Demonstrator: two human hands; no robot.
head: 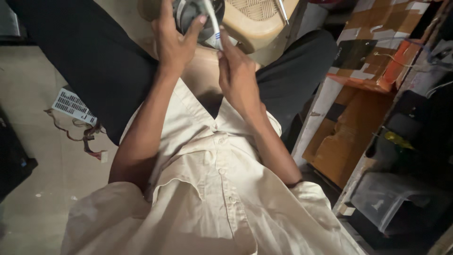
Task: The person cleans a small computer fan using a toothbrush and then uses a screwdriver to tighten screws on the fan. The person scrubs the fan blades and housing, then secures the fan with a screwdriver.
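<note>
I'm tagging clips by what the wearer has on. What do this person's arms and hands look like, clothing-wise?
Both hands are bare: no gloves and no rings that show. The left hand and right hand lead to forearms left uncovered by a cream short-sleeved button shirt. A thin dark band circles the right arm by the sleeve hem. Dark trousers cover the legs.

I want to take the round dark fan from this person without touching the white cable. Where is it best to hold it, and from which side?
Probably grip the round fan by its curved outer rim on the person's left, beside the left hand, which already wraps that edge. The white cable runs down the right side under the right hand, so coming from the left avoids it.
</note>
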